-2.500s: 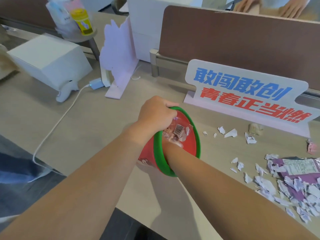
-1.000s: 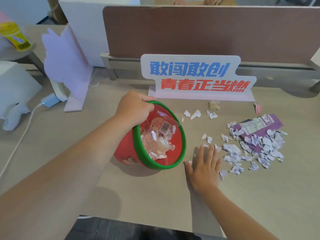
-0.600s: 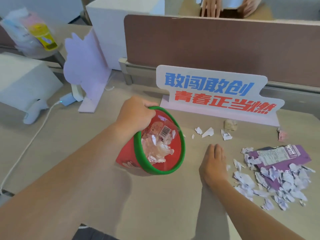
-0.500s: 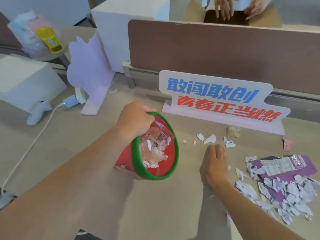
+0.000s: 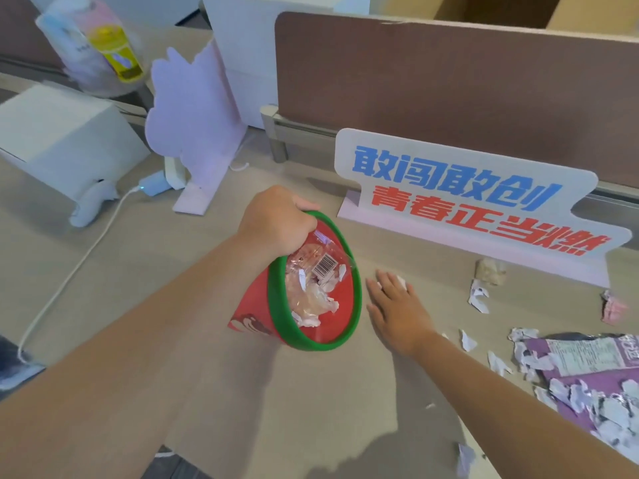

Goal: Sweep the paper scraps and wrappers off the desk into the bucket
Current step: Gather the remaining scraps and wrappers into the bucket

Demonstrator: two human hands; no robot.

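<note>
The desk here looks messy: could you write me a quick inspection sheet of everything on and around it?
Surface: beige desk, scraps at right.
Job's things: red bucket, green rim, tilted, wrappers inside; paper scraps over purple wrapper.
Clutter: slogan sign, pink cutout stand, white box.
Hands: left hand grips the bucket rim; right hand flat on the desk, open.
Cables: white cable to a charger.
Surroundings: brown divider.

Desk sign (image 5: 477, 202): "敢闯敢创 青春正当燃"
</note>
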